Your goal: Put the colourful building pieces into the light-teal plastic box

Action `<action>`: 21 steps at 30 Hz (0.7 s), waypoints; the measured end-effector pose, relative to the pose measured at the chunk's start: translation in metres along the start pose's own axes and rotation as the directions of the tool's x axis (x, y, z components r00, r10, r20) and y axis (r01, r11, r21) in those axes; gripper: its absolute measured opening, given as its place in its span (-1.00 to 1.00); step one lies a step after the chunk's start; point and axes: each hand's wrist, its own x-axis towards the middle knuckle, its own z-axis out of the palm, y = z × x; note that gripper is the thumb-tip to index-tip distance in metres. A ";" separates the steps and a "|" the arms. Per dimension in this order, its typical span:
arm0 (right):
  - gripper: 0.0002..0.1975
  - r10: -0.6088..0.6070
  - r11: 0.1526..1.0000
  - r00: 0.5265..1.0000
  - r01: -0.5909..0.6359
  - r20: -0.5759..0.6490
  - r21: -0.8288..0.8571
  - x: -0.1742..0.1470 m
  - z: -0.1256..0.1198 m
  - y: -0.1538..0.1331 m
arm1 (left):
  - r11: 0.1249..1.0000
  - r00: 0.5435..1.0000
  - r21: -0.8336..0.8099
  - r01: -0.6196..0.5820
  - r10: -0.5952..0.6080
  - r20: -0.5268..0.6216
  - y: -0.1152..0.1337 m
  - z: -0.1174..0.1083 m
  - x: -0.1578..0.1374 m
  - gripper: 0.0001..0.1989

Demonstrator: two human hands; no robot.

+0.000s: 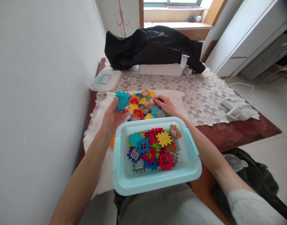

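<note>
bright daylight from window (173,3)

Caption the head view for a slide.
Left grip holds turquoise tile; right grip at colorful tile pile beyond open tub.

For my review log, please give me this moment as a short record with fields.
Left hand: holds a teal piece
Right hand: at the pile's right side; grip unclear
Pile: mixed-colour pieces on white cloth, beyond the tub
Tub: pale teal, uncovered, holding more pieces
Lid: left, near the wall
</note>
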 end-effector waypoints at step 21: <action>-0.72 0.047 0.999 0.999 -0.047 0.017 -0.020 -0.005 -0.003 -0.015 | 0.630 0.966 0.735 -0.252 0.124 0.226 0.004 -0.032 0.004 -0.39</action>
